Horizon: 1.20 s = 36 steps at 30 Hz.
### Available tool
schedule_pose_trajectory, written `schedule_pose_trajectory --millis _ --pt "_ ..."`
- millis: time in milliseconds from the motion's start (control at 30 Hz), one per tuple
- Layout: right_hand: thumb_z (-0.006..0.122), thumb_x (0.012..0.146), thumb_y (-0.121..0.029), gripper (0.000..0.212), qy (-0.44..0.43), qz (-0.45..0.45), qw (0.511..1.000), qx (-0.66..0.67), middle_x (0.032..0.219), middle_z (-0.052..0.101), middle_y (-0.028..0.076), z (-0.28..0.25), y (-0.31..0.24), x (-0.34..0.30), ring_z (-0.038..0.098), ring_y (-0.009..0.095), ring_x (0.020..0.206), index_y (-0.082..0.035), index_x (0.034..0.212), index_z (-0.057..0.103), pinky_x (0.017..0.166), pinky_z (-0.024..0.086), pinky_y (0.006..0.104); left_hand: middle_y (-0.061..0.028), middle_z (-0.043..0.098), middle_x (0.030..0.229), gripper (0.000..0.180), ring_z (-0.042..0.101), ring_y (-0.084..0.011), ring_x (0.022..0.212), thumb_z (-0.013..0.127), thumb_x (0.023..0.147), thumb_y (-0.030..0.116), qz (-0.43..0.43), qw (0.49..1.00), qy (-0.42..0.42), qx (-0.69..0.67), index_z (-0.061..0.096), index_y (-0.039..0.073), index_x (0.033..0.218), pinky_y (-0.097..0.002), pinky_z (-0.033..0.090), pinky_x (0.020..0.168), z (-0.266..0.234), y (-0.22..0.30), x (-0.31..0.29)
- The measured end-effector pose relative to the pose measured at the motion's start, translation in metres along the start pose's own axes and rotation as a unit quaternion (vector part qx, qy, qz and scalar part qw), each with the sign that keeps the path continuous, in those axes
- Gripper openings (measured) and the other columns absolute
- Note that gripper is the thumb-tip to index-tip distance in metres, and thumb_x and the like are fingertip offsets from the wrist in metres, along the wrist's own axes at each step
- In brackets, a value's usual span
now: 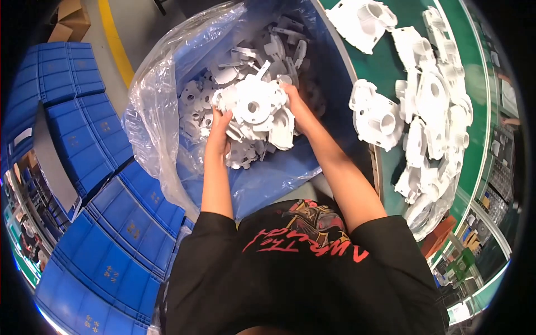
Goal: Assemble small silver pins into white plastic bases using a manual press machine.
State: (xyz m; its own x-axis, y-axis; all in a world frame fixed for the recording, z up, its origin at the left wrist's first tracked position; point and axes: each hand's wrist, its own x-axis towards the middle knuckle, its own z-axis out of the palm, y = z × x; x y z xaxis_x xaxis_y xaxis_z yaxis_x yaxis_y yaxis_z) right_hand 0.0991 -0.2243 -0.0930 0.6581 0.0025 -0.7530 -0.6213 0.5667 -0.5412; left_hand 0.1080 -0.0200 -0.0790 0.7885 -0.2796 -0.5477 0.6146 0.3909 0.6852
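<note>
Both my hands reach over a large bin lined with blue and clear plastic (268,181). Between them is a cluster of white moulded plastic housings (251,103), with round holes and short tubular collars. My left hand (221,124) is closed on the cluster's left side, thumb on top. On the right side, my right hand (293,99) grips the cluster, its fingertips partly hidden by the parts. Many similar white housings (195,120) lie jumbled in the bin beneath. How many pieces I hold cannot be made out.
Blue plastic crates (84,131) stand along the left. A green worktable (357,64) on the right carries several white housings (382,117), some bunched at its far side. Clear plastic film (159,89) billows over the bin's left edge. A cardboard box (70,21) sits at the upper left.
</note>
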Motion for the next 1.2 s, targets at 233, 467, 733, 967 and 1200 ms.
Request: schedule_pose_trajectory --millis 233,467,733,967,1200 --pt "0.059 0.082 -0.027 0.059 0.064 -0.280 0.940 -0.182 0.111 0.051 0.013 0.051 -0.011 -0.057 0.051 0.018 0.099 0.003 0.125 0.033 0.086 0.042 0.0296 -0.0115 0.043 0.131 0.069 0.047 -0.0260 0.118 0.057 0.083 0.042 0.078 0.996 0.000 -0.032 0.029 0.009 0.136 -0.0389 0.043 0.096 -0.023 0.012 -0.053" --pt "0.066 0.076 -0.040 0.073 -0.015 -0.403 0.899 -0.169 0.118 0.048 0.017 0.125 -0.038 -0.094 0.047 0.021 0.107 0.003 0.124 0.033 0.094 0.037 0.0326 -0.0101 0.038 0.136 0.065 0.043 -0.0272 0.122 0.055 0.084 0.035 0.150 0.988 -0.004 -0.043 0.028 0.013 0.138 -0.0422 0.039 0.099 -0.028 0.086 -0.110" --pt "0.065 0.072 -0.046 0.078 0.022 -0.521 0.825 -0.219 0.114 0.053 0.020 0.176 -0.134 -0.183 0.053 0.025 0.104 0.004 0.124 0.036 0.091 0.040 0.0323 -0.0105 0.041 0.134 0.059 0.043 -0.0278 0.122 0.051 0.087 0.034 0.262 0.965 -0.001 -0.021 0.030 0.011 0.137 -0.0436 0.039 0.099 0.068 0.185 -0.159" --pt "0.048 0.087 -0.035 0.039 0.070 -0.596 0.763 -0.239 0.118 0.046 0.017 0.109 -0.230 -0.248 0.055 0.024 0.098 -0.012 0.118 0.053 0.083 0.045 0.0312 -0.0093 0.044 0.129 0.055 0.047 -0.0250 0.117 0.055 0.087 0.026 0.318 0.935 -0.158 -0.025 0.031 0.010 0.135 -0.0409 0.043 0.094 0.186 0.207 -0.140" --pt "0.052 0.077 -0.050 0.061 0.116 -0.491 0.860 -0.076 0.112 0.049 0.009 -0.006 -0.250 -0.325 0.052 0.022 0.096 -0.015 0.125 0.039 0.076 0.044 0.0411 -0.0090 0.050 0.116 0.069 0.053 -0.0189 0.104 0.063 0.083 0.022 0.274 0.916 -0.292 0.004 0.023 0.011 0.138 -0.0314 0.050 0.078 0.305 0.149 -0.131"
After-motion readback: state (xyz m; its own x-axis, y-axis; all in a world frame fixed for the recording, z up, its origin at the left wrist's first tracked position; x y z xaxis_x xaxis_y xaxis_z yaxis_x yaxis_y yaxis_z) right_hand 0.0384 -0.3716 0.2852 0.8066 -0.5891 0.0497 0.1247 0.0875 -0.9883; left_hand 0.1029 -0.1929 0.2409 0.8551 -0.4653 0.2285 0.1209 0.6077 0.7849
